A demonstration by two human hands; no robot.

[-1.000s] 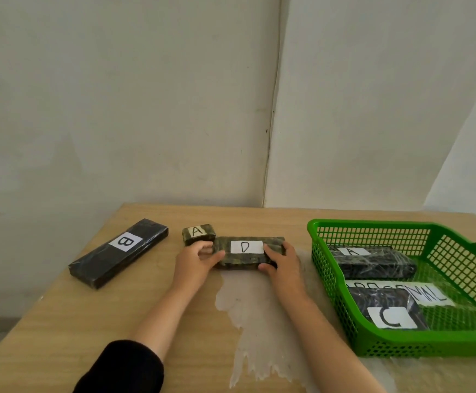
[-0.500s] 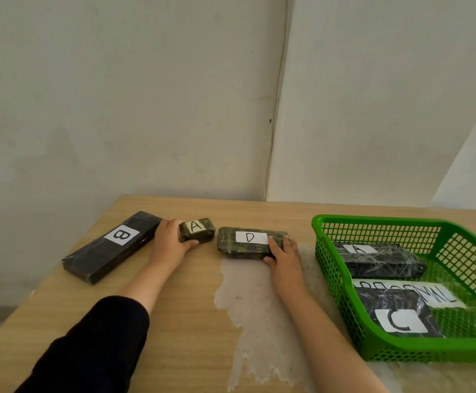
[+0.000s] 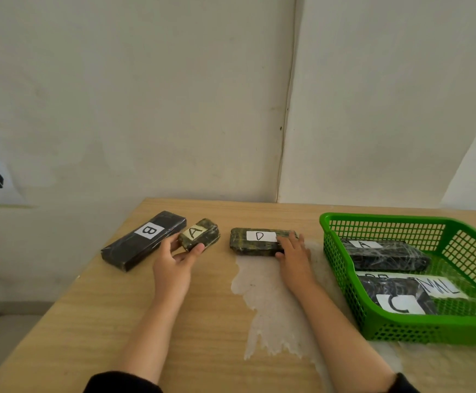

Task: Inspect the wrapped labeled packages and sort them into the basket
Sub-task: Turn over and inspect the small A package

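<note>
— Package A (image 3: 199, 234): where's yours?
— Tilted, pinched in your left hand (image 3: 174, 260), beside package B (image 3: 143, 240).
— Right hand (image 3: 293, 255)?
— Fingers flat on package D (image 3: 259, 241), near the basket (image 3: 344, 279).

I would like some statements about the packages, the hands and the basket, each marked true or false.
1. The left hand holds the small package A. True.
2. The right hand lifts package D off the table. False: D lies on the table, the hand resting on its end.
3. Package B lies in the green basket. False: it lies on the table, left of the small A.
4. Package C lies inside the basket. True.
</note>
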